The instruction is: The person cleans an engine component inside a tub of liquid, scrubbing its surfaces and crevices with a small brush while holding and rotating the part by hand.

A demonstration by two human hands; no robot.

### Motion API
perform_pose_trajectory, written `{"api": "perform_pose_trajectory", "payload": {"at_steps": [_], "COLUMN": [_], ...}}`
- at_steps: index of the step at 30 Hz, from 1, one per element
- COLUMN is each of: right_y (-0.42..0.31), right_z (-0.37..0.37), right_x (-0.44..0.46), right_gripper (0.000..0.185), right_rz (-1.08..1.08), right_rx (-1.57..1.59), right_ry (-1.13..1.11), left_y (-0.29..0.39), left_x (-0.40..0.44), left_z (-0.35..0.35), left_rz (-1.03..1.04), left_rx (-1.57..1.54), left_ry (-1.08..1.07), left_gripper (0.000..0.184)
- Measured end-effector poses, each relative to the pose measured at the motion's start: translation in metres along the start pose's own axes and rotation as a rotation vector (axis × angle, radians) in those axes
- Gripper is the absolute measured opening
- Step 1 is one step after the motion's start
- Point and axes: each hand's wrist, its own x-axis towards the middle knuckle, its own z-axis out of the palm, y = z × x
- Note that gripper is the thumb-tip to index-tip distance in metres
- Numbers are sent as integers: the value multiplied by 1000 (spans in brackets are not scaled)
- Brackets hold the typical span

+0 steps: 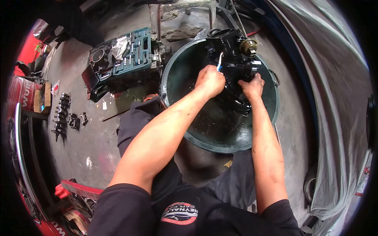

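A black, wet-looking metal part [232, 86] rests in a large round dark green tub [214, 148], reaching up over its far rim. My left hand [210, 80] is closed around a brush-like tool [220, 59] with a pale tip and a bit of blue, held against the part's left side. On the right side, my right hand [252, 85] grips the black part below a short round outlet, thumb pointing inward. A brass-coloured round piece [248, 47] sits at the part's upper right.
An open green socket tool case [145, 49] lies on a box left of the tub. A crankshaft [61, 117] and small parts [78, 121] are on the floor farther left. Plastic sheeting [334, 98] hangs at right. A red-edged rack [82, 188] stands at lower left.
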Motion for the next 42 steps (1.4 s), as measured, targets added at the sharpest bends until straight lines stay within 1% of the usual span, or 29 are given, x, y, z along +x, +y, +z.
{"api": "perform_pose_trajectory", "payload": {"at_steps": [1,3,5,6,8,10,12,15,18,19,22,23,26,27,30,32,34,36,38,41,42], "right_y": [-4,-11,-11,-7,2,6,5,0,-2,-1,-4,-7,-12,-14,-13,-11,-14,-20,-22,-15,-13], "right_z": [0,-6,-8,-7,-5,-6,-9,-15,-16,-15,-9,-9,-9,-10,-4,-3,-2,-3,-3,0,-2], "right_x": [-3,-7,-5,-3,1,0,-1,-6,-4,-3,-8,-11,-11,-11,-9,-9,-11,-10,-12,-10,-11], "right_gripper": [89,89,89,88,87,85,85,85,86,86,85,85,85,86,88,90,92,92,92,91,91], "right_rz": [-22,-27,-20,-11,1,5,-4,19,38,47,106,37,2,-8,-33,-68,-87,-75,-81,-133,-151], "right_rx": [-4,14,28,34,42,46,58,86,89,85,115,66,70,90,64,74,80,58,44,52,55], "right_ry": [3,-21,-31,-26,-18,-14,-19,-32,-47,-50,9,33,12,5,14,0,4,7,6,23,37], "left_y": [1,1,-4,-6,-11,-18,-24,-20,-18,-17,-5,2,7,15,7,-6,-23,-28,-27,9,16], "left_x": [6,9,3,0,2,0,2,5,14,11,-7,-18,-26,-28,-13,2,3,-2,-4,-11,-15], "left_z": [6,10,6,1,-7,-13,-11,-17,-45,-48,-53,-54,-58,-63,-66,-60,-40,-27,-29,-61,-69], "left_rz": [-30,-127,-1,44,73,155,186,148,147,119,110,84,30,28,185,170,173,131,116,135,166], "left_rx": [-22,-182,-25,88,303,435,476,408,93,123,390,428,499,476,490,520,502,570,558,628,647], "left_ry": [-6,82,196,193,165,162,183,77,-193,-173,-40,15,34,53,158,169,226,-6,40,97,112], "left_gripper": [17,20,25,25,24,23,21,20,21,23,23,23,24,26,28,27,27,25,24,25,22]}}
